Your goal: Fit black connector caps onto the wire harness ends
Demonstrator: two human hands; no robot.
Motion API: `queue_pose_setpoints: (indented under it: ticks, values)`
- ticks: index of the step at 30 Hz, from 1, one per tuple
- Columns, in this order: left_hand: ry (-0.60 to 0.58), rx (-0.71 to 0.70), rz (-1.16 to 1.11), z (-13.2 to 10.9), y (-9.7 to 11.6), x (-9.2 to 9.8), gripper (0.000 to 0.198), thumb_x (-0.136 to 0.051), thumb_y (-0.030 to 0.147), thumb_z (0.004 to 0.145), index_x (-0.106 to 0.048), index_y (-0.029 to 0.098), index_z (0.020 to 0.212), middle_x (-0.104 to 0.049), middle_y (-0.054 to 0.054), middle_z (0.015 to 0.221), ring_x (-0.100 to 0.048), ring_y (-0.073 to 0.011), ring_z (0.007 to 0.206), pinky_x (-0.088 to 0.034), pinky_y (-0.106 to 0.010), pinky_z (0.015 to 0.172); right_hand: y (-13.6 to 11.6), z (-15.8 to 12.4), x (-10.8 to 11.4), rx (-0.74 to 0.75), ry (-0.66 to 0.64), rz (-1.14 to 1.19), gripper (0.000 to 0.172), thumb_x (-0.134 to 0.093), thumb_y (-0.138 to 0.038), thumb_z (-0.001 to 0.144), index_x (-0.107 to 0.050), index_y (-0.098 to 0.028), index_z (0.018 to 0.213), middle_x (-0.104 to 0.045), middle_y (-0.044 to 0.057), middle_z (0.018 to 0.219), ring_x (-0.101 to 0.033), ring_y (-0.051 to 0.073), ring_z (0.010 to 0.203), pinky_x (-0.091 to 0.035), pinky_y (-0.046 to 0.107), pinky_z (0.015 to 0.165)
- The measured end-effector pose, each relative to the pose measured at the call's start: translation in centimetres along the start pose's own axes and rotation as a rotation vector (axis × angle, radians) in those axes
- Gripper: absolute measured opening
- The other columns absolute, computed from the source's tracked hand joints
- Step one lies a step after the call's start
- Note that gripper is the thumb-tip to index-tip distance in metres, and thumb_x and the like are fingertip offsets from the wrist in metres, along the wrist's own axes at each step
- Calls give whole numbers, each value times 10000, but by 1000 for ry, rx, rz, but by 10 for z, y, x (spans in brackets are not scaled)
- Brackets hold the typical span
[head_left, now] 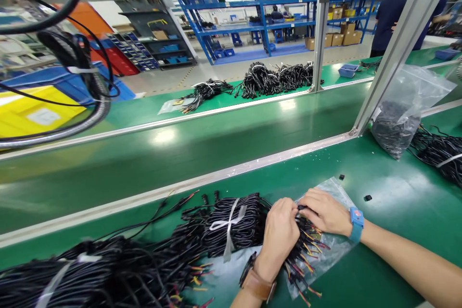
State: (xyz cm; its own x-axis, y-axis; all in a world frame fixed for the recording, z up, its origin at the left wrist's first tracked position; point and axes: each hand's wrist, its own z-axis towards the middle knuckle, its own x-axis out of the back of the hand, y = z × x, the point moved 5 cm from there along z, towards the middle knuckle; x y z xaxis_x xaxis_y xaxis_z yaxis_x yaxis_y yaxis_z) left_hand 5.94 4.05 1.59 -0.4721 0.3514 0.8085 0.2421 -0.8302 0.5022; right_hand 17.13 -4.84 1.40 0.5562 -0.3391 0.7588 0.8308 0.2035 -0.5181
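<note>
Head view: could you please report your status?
Left hand, right hand: fingertips together on black part. Coloured wire ends spread below, partly over clear bag. Tied cable bundle close beside left hand; hands unobstructed.

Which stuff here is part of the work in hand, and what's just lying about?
Likely in use:
- small black piece pinched between left hand and right hand
- cables with coloured wire ends
- clear bag beneath

Apparently just lying about:
- two loose black pieces
- far blue tray
- yellow bin
</note>
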Motion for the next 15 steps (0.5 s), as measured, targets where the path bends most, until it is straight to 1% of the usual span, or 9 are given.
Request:
queue_pose_setpoints:
  ticks: [4,9,11,15]
  values:
    - [-6,20,-17,-1,1,0,220,-401,93,945,-465,229,784,-562,-23,767,-548,-193,735,-404,-317,657,0,-1,0,-6,2,36,156,-451,-240,1050,-599,-187,1049,-658,70,912,-572,220,838,-460,363,766]
    - [-28,44,-15,-2,4,-3,197,-397,114,963,-498,218,829,-579,-32,809,-555,-196,773,-441,-334,712,4,-4,2,-46,33,78,132,-488,-257,1039,-600,-196,1072,-672,78,945,-596,239,874,-466,392,793]
    - [-11,49,-8,-3,5,-3,173,-407,122,966,-514,211,863,-594,-40,838,-562,-199,799,-457,-340,737,10,-6,5,-54,69,70,164,-480,-282,1045,-602,-193,1109,-679,90,969,-606,249,892,-473,411,814]
    - [8,26,23,-3,7,3,148,-418,137,976,-545,198,929,-628,-59,901,-585,-206,861,-491,-357,797,29,-9,15,-91,197,10,255,-392,-294,1072,-603,-178,1157,-692,118,1052,-627,267,949,-484,436,849]
